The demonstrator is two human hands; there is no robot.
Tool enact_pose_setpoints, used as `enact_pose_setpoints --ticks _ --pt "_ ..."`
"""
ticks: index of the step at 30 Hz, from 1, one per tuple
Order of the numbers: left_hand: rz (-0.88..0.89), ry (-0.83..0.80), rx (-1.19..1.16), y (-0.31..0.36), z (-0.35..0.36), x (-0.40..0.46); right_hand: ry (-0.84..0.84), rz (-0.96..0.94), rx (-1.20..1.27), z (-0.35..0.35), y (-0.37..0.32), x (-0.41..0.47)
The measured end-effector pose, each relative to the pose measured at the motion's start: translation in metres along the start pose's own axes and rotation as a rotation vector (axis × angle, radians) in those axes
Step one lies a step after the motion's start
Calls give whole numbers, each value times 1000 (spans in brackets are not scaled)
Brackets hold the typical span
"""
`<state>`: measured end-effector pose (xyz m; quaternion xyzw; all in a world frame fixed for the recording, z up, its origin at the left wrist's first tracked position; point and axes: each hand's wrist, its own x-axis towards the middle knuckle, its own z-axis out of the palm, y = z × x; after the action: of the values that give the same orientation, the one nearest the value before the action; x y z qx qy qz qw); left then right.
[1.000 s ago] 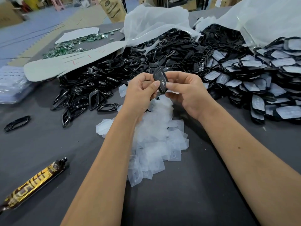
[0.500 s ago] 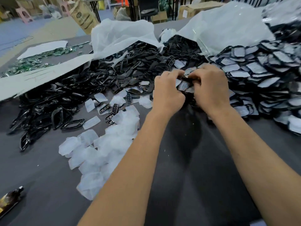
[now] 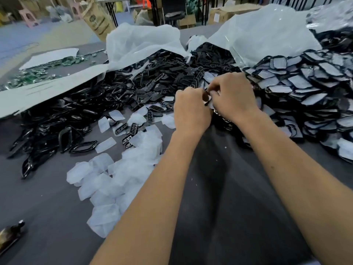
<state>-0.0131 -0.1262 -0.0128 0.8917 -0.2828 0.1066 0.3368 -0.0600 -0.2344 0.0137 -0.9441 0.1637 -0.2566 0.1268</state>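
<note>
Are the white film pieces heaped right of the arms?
No, the white film pieces lie left of the left hand, which pinches a black part with the right hand.

From where I stand, no writing can be made out. The brown paper sack beyond the bench carries a round dark stamp and lines of print, all too blurred to read. A white label on a cardboard box is too small. Faint marks on the white sheet stay illegible.
</note>
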Motion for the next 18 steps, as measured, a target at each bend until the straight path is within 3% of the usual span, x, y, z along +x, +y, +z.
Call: enact_pose_setpoints --ticks 7,12,18 --pt "-215 12 171 -54 -37 8 -237 -129 -77 45 -56 30" --pt "-366 14 248 -87 -53 10 -399 -34 -282 70 -68 49" --pt "-355 -14 236 -83 -37 12 -379 -5 -110 75 -67 57"
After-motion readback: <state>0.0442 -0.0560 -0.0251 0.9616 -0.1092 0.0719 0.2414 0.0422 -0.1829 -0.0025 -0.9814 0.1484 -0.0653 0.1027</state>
